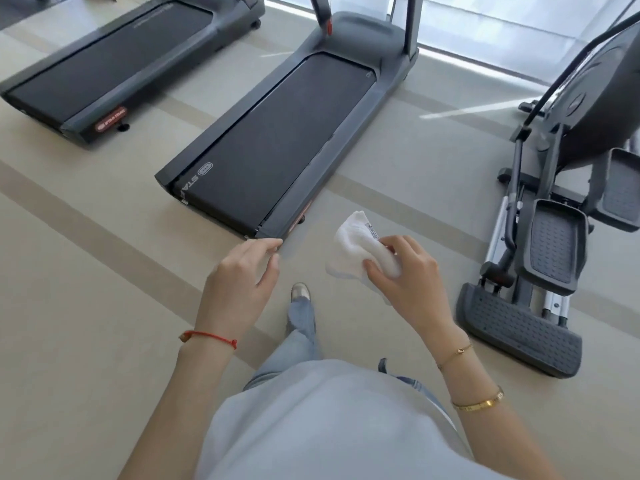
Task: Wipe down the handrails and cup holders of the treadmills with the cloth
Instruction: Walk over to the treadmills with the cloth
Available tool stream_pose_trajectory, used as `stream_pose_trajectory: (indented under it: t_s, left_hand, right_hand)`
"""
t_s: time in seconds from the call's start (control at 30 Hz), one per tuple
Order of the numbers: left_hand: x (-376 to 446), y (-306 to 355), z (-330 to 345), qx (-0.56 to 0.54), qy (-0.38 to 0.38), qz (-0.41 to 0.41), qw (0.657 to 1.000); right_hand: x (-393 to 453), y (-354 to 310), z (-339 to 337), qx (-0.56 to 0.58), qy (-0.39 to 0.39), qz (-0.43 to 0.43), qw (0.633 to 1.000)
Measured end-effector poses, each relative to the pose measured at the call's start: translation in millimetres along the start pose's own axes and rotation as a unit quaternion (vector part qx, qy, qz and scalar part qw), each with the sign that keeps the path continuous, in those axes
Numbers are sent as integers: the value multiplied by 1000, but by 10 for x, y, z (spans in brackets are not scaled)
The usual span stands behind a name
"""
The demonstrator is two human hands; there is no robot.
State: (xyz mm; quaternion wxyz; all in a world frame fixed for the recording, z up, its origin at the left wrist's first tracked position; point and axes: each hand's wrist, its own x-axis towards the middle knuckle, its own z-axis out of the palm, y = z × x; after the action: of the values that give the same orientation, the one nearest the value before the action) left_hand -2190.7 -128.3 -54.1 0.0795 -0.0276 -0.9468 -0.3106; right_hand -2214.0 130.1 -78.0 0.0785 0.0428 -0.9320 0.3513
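Note:
A white cloth (356, 242) with a small printed label is bunched in my right hand (405, 275), held in the air over the floor just right of the near treadmill's rear end. My left hand (244, 275) hangs beside it, holding nothing, fingers loosely curled and apart. The near treadmill (277, 140) stretches away from me, dark belt in a grey frame, its two uprights rising out of the top of the view. A second treadmill (114, 60) lies at the upper left. Handrails and cup holders are out of view.
An elliptical trainer (554, 237) with ridged pedals and a stepped base stands close on the right. The floor (104, 271) is beige with darker stripes. My leg and shoe (300, 292) point toward the gap between treadmill and elliptical. A bright window wall runs along the top right.

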Motion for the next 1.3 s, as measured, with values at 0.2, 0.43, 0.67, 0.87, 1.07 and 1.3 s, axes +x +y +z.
stream_pose_trajectory:
  t_s: [0.2, 0.43, 0.67, 0.87, 1.07, 1.3]
  left_hand:
    - [1308, -195, 180, -5, -5, 22, 1000]
    - [2907, -259, 257, -4, -18, 73, 997]
    - [4099, -137, 514, -6, -62, 110, 992]
    - [5037, 79, 953, -7, -75, 114, 991]
    - [6054, 501, 1492, -13, -60, 100, 993]
    - [7084, 1121, 2020, -25, -32, 65, 997]
  right_hand:
    - [1152, 163, 216, -5, 21, 15, 1000]
    - [2481, 282, 267, -5, 62, 49, 997]
    - [3416, 496, 217, -7, 87, 82, 993]
    - [4306, 948, 137, -20, 103, 75, 992]
    - [5371, 1576, -216, -25, 101, 73, 992]
    - [6592, 2244, -762, -35, 72, 49, 996]
